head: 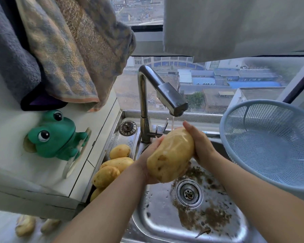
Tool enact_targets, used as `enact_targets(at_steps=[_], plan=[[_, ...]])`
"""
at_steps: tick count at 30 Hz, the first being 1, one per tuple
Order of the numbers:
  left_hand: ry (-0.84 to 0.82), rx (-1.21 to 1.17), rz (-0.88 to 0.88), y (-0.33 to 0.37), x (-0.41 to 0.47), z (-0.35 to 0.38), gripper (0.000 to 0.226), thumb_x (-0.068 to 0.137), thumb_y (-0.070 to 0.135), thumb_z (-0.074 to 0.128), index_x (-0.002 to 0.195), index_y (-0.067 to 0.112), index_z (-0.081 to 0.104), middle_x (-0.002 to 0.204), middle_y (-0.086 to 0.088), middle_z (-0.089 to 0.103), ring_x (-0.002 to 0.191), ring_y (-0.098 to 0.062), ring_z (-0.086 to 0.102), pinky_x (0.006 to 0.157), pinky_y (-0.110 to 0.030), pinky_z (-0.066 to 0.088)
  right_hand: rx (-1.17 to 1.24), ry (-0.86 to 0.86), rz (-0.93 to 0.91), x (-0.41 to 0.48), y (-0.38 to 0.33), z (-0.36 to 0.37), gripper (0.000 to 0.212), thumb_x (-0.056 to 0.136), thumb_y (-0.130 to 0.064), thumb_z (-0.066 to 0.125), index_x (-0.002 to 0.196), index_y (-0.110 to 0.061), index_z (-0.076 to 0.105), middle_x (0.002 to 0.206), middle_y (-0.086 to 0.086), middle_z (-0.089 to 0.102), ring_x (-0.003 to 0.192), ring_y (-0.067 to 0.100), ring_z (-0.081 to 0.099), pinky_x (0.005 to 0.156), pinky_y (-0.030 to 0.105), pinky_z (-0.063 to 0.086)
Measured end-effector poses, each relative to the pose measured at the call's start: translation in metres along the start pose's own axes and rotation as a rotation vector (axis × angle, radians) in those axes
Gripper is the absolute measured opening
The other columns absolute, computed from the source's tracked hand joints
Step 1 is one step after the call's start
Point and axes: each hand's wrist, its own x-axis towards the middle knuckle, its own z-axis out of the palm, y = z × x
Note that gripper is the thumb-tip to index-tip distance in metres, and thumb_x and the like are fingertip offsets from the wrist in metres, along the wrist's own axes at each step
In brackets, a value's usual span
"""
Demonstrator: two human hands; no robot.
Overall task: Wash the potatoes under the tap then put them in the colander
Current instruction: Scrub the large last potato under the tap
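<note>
Fingers (191,128) of both hands clasp one potato (170,156) under the tap (172,100) (colander (270,142) seemingly empty, several unwashed potatoes (112,167) waiting).

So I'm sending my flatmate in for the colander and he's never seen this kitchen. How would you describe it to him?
Start at the steel sink under the window. The colander sits at the sink's right side, beside the tap. It is a pale blue plastic mesh bowl, the only blue thing at the sink, and nothing shows inside it.
</note>
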Motion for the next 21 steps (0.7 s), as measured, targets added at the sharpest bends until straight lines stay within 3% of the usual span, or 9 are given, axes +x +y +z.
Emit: enact_targets(at_steps=[2, 6, 10, 14, 19, 21], plan=[[0.03, 0.013, 0.035, 0.005, 0.0, 0.0, 0.047, 0.091, 0.049, 0.051, 0.113, 0.009, 0.062, 0.096, -0.019, 0.068, 0.089, -0.033, 0.062, 0.083, -0.045, 0.053, 0.04, 0.116, 0.088, 0.003, 0.005, -0.003, 0.079, 0.06, -0.068, 0.064, 0.113, -0.011, 0.066, 0.114, 0.017, 0.067, 0.103, 0.033, 0.065, 0.098, 0.051, 0.05], [0.072, 0.036, 0.176, 0.007, -0.005, 0.0, 0.045, 0.084, 0.047, 0.056, 0.114, 0.014, 0.064, 0.102, -0.023, 0.068, 0.094, -0.04, 0.063, 0.087, -0.063, 0.047, 0.071, 0.269, 0.192, 0.003, 0.016, -0.01, 0.08, 0.054, -0.072, 0.058, 0.11, -0.015, 0.065, 0.111, 0.012, 0.067, 0.102, 0.031, 0.064, 0.096, 0.052, 0.05], [0.288, 0.21, 0.548, -0.018, -0.001, 0.005, 0.061, 0.073, 0.044, 0.075, 0.124, 0.019, 0.053, 0.119, -0.015, 0.058, 0.101, -0.033, 0.061, 0.078, -0.059, 0.055, 0.111, 0.383, 0.24, 0.001, 0.029, -0.015, 0.061, 0.082, -0.063, 0.05, 0.117, -0.015, 0.061, 0.114, 0.011, 0.064, 0.103, 0.031, 0.061, 0.096, 0.051, 0.049], [0.47, 0.497, 0.848, -0.039, 0.008, 0.008, 0.077, 0.064, 0.045, 0.081, 0.129, 0.025, 0.046, 0.116, 0.005, 0.056, 0.106, -0.015, 0.059, 0.092, -0.039, 0.054, 0.079, 0.439, 0.277, -0.008, 0.035, -0.017, 0.055, 0.097, -0.053, 0.035, 0.121, -0.008, 0.057, 0.113, 0.014, 0.06, 0.105, 0.033, 0.059, 0.098, 0.052, 0.048], [0.59, 0.278, 0.77, -0.019, 0.022, 0.001, 0.045, 0.076, 0.06, 0.067, 0.103, 0.024, 0.062, 0.108, -0.007, 0.063, 0.102, -0.028, 0.061, 0.094, -0.052, 0.051, 0.038, 0.373, 0.164, -0.025, 0.031, -0.017, 0.037, 0.099, -0.05, 0.037, 0.092, -0.022, 0.06, 0.104, 0.008, 0.061, 0.102, 0.03, 0.06, 0.093, 0.053, 0.051], [0.559, 0.125, 0.705, -0.014, 0.026, -0.002, 0.036, 0.084, 0.054, 0.062, 0.1, 0.021, 0.064, 0.108, -0.015, 0.064, 0.098, -0.033, 0.062, 0.086, -0.051, 0.051, 0.049, 0.321, 0.134, -0.027, 0.023, -0.017, 0.035, 0.094, -0.054, 0.045, 0.095, -0.024, 0.063, 0.109, 0.012, 0.063, 0.103, 0.032, 0.062, 0.091, 0.055, 0.052]])
